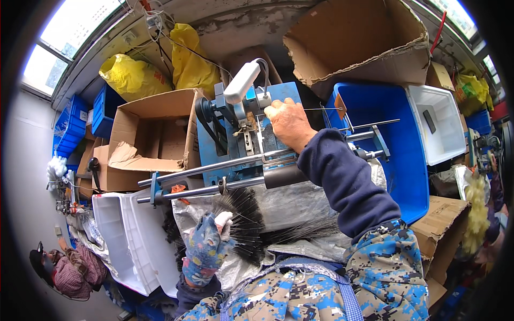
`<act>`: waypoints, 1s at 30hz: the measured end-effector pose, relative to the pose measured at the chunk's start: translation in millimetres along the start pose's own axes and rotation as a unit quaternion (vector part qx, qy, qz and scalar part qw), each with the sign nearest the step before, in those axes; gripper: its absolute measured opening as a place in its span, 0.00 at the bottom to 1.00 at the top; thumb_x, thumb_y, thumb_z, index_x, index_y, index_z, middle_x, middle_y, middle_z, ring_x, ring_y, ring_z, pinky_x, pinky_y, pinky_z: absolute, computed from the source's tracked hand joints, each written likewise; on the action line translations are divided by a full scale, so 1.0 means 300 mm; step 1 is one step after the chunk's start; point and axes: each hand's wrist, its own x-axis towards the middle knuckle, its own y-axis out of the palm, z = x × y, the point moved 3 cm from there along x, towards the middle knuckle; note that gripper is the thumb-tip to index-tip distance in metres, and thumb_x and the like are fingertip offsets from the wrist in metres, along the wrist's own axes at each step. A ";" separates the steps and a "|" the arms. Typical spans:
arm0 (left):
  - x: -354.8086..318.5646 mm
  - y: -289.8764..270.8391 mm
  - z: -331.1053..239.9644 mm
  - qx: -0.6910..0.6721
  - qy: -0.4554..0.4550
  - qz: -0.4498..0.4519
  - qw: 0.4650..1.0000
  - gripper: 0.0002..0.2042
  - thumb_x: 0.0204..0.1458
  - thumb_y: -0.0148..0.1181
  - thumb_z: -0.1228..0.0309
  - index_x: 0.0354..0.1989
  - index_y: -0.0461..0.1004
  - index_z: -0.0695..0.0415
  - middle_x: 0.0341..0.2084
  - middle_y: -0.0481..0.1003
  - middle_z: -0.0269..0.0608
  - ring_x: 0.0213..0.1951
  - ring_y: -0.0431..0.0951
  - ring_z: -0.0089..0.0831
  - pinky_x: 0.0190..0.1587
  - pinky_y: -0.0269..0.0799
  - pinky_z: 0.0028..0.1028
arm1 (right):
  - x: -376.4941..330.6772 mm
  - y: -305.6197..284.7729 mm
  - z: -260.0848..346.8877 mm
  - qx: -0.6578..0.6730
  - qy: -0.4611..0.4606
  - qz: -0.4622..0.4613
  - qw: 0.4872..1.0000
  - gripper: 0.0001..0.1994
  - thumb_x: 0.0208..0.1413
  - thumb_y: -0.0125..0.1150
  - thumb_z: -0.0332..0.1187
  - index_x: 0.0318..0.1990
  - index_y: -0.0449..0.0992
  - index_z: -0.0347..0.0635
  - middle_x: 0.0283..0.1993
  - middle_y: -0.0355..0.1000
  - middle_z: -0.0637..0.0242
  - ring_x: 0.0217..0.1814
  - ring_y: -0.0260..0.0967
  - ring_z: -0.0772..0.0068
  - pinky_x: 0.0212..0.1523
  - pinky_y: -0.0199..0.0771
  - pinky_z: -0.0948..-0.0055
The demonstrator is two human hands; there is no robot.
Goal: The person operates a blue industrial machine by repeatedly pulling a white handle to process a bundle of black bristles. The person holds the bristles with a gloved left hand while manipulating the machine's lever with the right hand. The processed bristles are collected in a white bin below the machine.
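My right hand (289,124) is over the blue machine (217,131), its fingers closed on a thin metal rod (322,109) that runs out to the right past the knuckles. Left of that hand are a small metal clamp (247,138) and a white lamp-like head (242,83) on an arm. Lower down, my left hand (217,231), in a pale glove below a blue patterned sleeve cover, is closed beside a bunch of thin wire brushes (243,214) with black bristles. The wire ends fan out from its fingers, which are partly hidden.
Two steel rails (214,174) cross in front of the machine. A blue bin (404,176) stands at right beside a white bin (441,128); white bins (126,235) are at lower left. Cardboard boxes (179,107) flank the machine. Another person (77,273) is at far left.
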 end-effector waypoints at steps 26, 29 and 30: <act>-0.023 0.005 0.051 -0.501 -0.164 -0.190 0.829 0.18 0.51 0.51 0.81 0.51 0.60 0.59 0.29 0.75 0.48 0.16 0.72 0.25 0.15 0.61 0.17 | 0.012 0.018 -0.029 0.036 0.034 0.029 0.998 0.08 0.46 0.52 0.30 0.33 0.76 0.44 0.35 0.72 0.66 0.42 0.65 0.60 0.43 0.59 0.58; -0.003 0.015 0.005 -0.498 -0.179 -0.180 0.829 0.16 0.51 0.51 0.81 0.50 0.61 0.59 0.28 0.75 0.48 0.16 0.72 0.25 0.14 0.61 0.17 | 0.000 -0.011 -0.029 0.001 0.052 0.020 0.998 0.14 0.46 0.56 0.36 0.40 0.75 0.41 0.46 0.67 0.60 0.49 0.59 0.58 0.49 0.55 0.57; -0.006 0.013 0.009 -0.498 -0.167 -0.183 0.831 0.16 0.51 0.51 0.81 0.49 0.62 0.59 0.28 0.75 0.48 0.16 0.72 0.25 0.14 0.61 0.17 | -0.022 -0.023 -0.028 -0.019 0.047 -0.022 0.998 0.16 0.45 0.58 0.37 0.41 0.74 0.40 0.49 0.63 0.59 0.51 0.57 0.57 0.49 0.55 0.57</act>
